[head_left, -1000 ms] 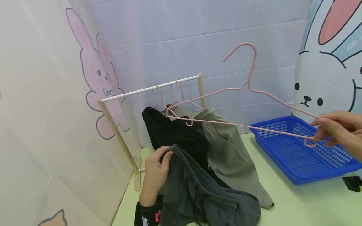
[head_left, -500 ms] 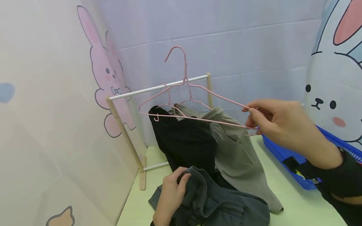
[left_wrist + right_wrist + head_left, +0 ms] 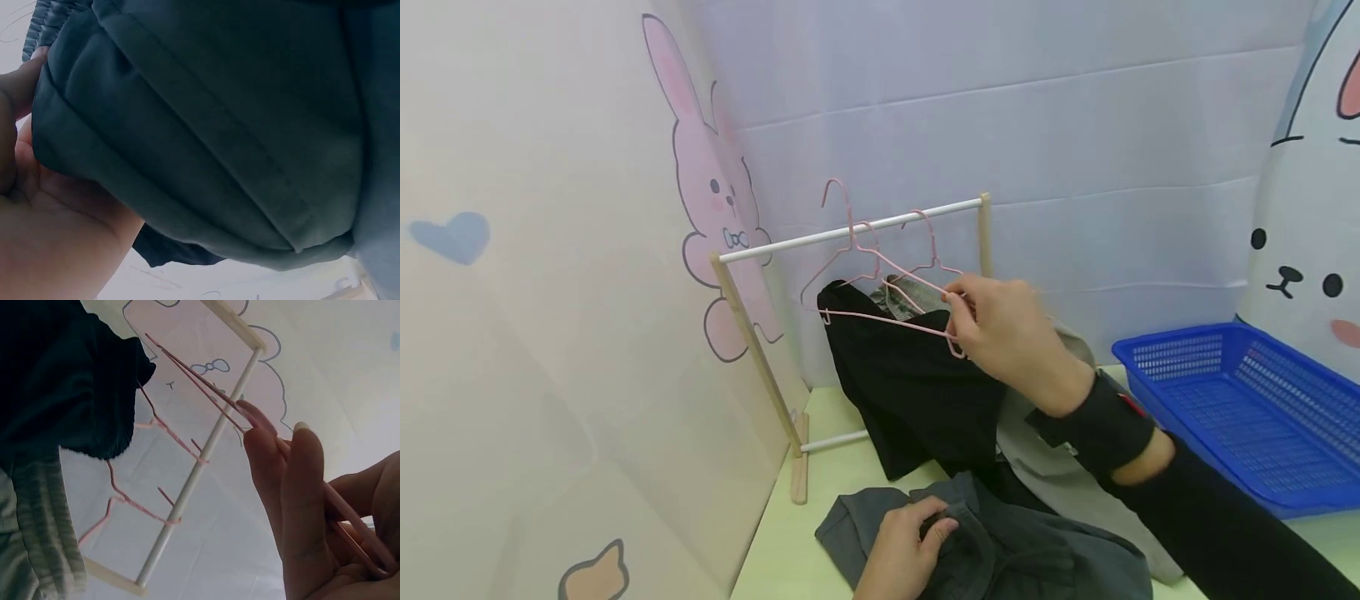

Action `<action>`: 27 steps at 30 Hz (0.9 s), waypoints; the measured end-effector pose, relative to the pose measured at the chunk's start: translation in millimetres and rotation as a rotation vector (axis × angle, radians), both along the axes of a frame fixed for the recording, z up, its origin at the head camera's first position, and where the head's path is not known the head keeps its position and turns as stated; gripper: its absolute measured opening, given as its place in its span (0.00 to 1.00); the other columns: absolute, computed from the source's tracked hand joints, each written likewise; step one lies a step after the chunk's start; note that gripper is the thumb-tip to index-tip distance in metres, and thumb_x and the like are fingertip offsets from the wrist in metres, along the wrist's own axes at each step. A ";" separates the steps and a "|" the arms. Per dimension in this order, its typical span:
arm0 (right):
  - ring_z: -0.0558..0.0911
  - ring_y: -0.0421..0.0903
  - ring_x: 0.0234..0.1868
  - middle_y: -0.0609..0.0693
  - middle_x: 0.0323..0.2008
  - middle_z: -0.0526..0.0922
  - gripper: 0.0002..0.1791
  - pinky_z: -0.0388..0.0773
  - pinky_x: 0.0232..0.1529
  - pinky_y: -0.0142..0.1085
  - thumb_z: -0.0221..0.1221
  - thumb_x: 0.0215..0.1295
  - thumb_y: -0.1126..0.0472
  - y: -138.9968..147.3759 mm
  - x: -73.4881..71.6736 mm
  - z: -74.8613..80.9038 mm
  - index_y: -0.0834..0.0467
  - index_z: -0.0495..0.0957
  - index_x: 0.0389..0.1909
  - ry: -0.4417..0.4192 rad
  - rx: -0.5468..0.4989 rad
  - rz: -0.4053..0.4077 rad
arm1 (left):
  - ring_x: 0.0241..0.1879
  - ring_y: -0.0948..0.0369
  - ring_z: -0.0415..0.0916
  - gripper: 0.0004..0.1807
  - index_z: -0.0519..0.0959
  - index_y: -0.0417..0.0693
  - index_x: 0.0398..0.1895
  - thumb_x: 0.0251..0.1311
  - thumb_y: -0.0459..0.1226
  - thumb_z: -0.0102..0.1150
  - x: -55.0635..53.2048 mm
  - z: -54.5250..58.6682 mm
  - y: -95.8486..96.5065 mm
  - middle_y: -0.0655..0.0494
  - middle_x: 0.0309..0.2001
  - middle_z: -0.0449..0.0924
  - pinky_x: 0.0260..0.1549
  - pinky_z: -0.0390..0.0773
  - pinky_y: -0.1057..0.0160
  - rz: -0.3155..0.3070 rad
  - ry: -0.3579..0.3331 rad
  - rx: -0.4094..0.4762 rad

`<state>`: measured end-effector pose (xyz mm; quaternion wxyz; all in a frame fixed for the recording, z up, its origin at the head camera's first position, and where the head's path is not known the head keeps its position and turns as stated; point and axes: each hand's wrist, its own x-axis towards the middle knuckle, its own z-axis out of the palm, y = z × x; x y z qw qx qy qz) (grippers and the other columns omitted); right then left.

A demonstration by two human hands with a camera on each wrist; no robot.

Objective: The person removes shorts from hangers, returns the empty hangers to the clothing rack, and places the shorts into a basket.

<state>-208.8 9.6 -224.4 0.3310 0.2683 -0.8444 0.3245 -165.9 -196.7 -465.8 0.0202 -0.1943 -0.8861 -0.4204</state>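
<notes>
Both hands are working, one garment and one hanger. Left hand [image 3: 906,542] is pinching the edge of a dark grey garment [image 3: 1093,554], fingers curled in, thumb pressing the cloth; left wrist view is showing gathered elastic next to the thumb tip. The garment is lying bunched on the pale green desk [image 3: 775,575], in front of the drying rack [image 3: 752,346].

Right hand [image 3: 1018,346] is gripping a pink hanger [image 3: 880,320] by its right end, thumb and fingers closing on the wires, which are running back into the palm. Hanger is sitting roughly level, hook pointing up, showing in front of the rack's white rod [image 3: 790,243]. Hook is standing above the rod in head view; can't tell whether any wire is touching.

Two more pink hangers [image 3: 933,246] are hanging on that rod. Black garment [image 3: 917,392] is hanging at the near one, pale grey-green garment [image 3: 1045,467] behind it and to the right, partly hidden by the right forearm. Blue basket [image 3: 1183,358] is standing on the desk to the right of the rack. Black band [image 3: 1097,425] is wrapping the right wrist. Pink rabbit print [image 3: 715,192] is showing on the left wall.
</notes>
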 end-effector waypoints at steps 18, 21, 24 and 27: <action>0.68 0.39 0.13 0.45 0.18 0.74 0.10 0.67 0.17 0.35 0.55 0.79 0.61 -71.2 -33.5 -58.7 0.61 0.83 0.48 -0.047 -0.060 0.020 | 0.38 0.66 0.83 0.14 0.88 0.57 0.47 0.68 0.51 0.64 -1.3 -8.9 -0.5 0.63 0.41 0.87 0.35 0.81 0.63 -0.041 -0.025 0.025; 0.68 0.38 0.13 0.45 0.19 0.74 0.10 0.66 0.17 0.35 0.55 0.79 0.61 -75.9 -34.3 -66.9 0.61 0.82 0.48 -0.052 -0.071 0.023 | 0.39 0.66 0.83 0.15 0.87 0.55 0.48 0.68 0.52 0.63 -0.8 -9.1 -3.2 0.61 0.42 0.88 0.36 0.81 0.64 -0.046 -0.021 0.026; 0.67 0.37 0.13 0.44 0.19 0.74 0.10 0.66 0.17 0.34 0.55 0.79 0.61 -80.5 -34.2 -73.2 0.61 0.82 0.48 -0.058 -0.078 0.027 | 0.40 0.65 0.84 0.16 0.87 0.54 0.48 0.69 0.52 0.63 -0.6 -9.3 -6.1 0.60 0.43 0.88 0.37 0.81 0.64 -0.041 -0.015 0.023; 0.68 0.37 0.13 0.45 0.20 0.75 0.10 0.66 0.16 0.34 0.56 0.78 0.62 -85.0 -34.4 -77.8 0.62 0.82 0.48 -0.065 -0.091 0.034 | 0.40 0.65 0.84 0.16 0.88 0.54 0.48 0.69 0.52 0.63 -0.7 -9.2 -8.2 0.60 0.43 0.88 0.37 0.82 0.64 -0.038 -0.006 0.022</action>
